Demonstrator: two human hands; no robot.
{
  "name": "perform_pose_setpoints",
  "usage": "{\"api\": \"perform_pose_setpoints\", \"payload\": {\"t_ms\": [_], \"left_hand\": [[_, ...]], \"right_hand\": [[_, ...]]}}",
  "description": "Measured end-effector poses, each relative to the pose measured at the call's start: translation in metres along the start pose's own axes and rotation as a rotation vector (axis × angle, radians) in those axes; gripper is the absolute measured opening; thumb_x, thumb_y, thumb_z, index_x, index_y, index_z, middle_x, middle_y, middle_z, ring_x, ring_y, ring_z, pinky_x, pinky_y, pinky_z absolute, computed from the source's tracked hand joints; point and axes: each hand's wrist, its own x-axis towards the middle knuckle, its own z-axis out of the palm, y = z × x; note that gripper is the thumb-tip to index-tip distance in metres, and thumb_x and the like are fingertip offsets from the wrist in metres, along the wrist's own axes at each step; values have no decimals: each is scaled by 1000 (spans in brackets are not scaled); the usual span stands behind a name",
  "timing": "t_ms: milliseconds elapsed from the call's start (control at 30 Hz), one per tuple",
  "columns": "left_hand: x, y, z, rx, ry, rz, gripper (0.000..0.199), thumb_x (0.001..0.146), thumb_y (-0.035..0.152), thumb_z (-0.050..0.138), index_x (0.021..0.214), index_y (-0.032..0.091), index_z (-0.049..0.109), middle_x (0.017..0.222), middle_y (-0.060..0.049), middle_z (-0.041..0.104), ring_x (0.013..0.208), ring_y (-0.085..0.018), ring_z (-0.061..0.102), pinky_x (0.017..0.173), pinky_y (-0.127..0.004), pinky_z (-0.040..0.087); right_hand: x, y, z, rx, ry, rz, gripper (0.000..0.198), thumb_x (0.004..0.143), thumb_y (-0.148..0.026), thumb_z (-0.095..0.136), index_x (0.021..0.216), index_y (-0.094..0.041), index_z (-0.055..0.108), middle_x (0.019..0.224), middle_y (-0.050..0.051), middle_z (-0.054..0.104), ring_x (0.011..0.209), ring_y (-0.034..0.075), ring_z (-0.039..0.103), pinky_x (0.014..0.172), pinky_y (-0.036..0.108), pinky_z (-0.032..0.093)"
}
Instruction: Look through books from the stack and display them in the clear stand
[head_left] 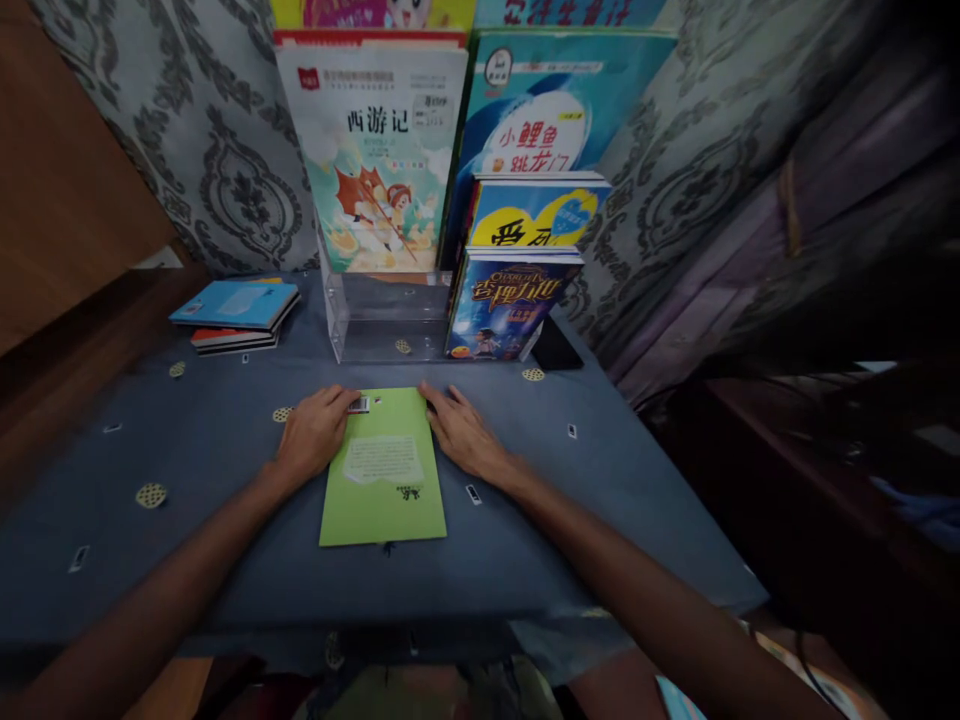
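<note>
A green book [382, 510] lies with its back cover up on the cloth-covered table, its text block and barcode facing away from me. My left hand [316, 430] has its fingers closed at the upper left edge, close to the barcode. At the opposite upper corner, my right hand [465, 432] grips the right edge, its fingers partly stretched forward. The undersides of both hands are hidden. Just beyond the book stands a clear acrylic book rack [386, 340], its lower left slot bare.
The rack bears a white-covered book [379, 150], a teal book [592, 100], a yellow-and-blue book [540, 215] and a dark blue book [502, 300]. A small book stack [240, 305] lies at the back left. A black flat object [556, 345] lies right of the rack.
</note>
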Motion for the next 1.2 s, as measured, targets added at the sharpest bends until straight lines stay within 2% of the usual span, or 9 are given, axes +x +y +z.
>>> {"api": "perform_pose_setpoints", "payload": {"t_ms": [100,233,333,433,533,633,833,1100,1200], "left_hand": [[3,1,-2,45,-23,52,36,98,20,39,121,18,66,115,-12,70,103,-28,65,91,-46,49],[11,6,-1,50,-84,137,41,104,32,34,132,19,61,132,-12,65,119,-29,60,110,-58,34],[20,14,3,-6,-179,252,46,106,34,28,141,19,53,146,-12,55,138,-30,46,114,-59,30],[24,25,5,-69,-238,364,47,106,37,27,146,23,49,155,-11,44,148,-29,31,116,-59,27],[20,36,3,-130,-249,448,45,106,37,31,144,29,52,154,-11,44,148,-29,30,118,-59,23],[9,46,-1,-192,-278,522,41,105,37,36,143,35,53,153,-9,45,148,-28,30,120,-58,20],[-18,65,-16,-302,-360,579,39,101,37,49,139,43,55,156,-3,42,149,-29,28,122,-59,17],[-37,79,-29,-282,-423,621,39,104,38,43,141,47,51,160,0,36,153,-26,20,123,-57,12],[-36,74,-26,-296,-421,614,40,104,40,38,142,43,51,158,-2,39,151,-24,26,124,-53,14]], "right_hand": [[-1,5,1,23,2,6,49,101,-24,32,150,-18,39,140,12,61,132,22,54,122,52,24],[2,8,3,36,-1,13,49,102,-26,30,147,-13,43,143,15,58,136,23,50,122,52,23],[4,13,4,49,1,17,50,102,-26,29,147,-10,43,143,16,57,136,24,49,121,52,24],[5,17,5,62,15,1,49,103,-27,27,147,-14,43,143,15,58,136,22,48,120,51,25],[4,16,4,62,22,-14,47,104,-29,27,147,-17,43,143,12,59,136,22,48,119,50,25],[3,12,2,33,8,5,47,103,-29,31,147,-14,43,141,13,59,136,23,48,120,50,24],[1,6,1,-23,-4,17,51,102,-34,40,147,-11,42,143,15,57,137,26,47,119,51,23],[-1,4,1,-64,-13,11,59,99,-42,48,147,-9,41,146,17,54,138,28,46,120,51,22],[-1,2,2,-79,-10,5,60,99,-43,48,148,-9,41,147,18,53,139,28,45,120,51,23]]}}
